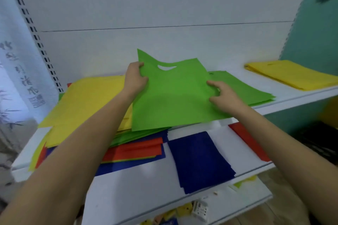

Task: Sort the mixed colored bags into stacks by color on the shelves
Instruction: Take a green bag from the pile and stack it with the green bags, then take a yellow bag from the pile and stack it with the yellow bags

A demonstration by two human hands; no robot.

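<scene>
I see my left hand (135, 78) gripping the green bag (173, 100) by its upper left edge and my right hand (224, 97) pinching its right edge. The bag sits mid-frame over the shelf (296, 99). A green stack (252, 89) lies just right of it and a yellow stack (292, 75) at upper right. The mixed pile (86, 104) is at left, with blue bags (199, 159) below centre.

A plain lime-green bag (173, 97) fills the centre, with a matching green stack (252, 89) and, beyond it, a plain yellow stack (292, 75) at three o'clock. At nine o'clock lie yellow bags (86, 100); at seven, a mixed pile (135, 150) of orange-red, royal blue and green. A navy stack (199, 160) sits at five o'clock and a red stack (250, 142) at four, on white shelves (230, 148); the wall (314, 23) at two o'clock is teal.
</scene>
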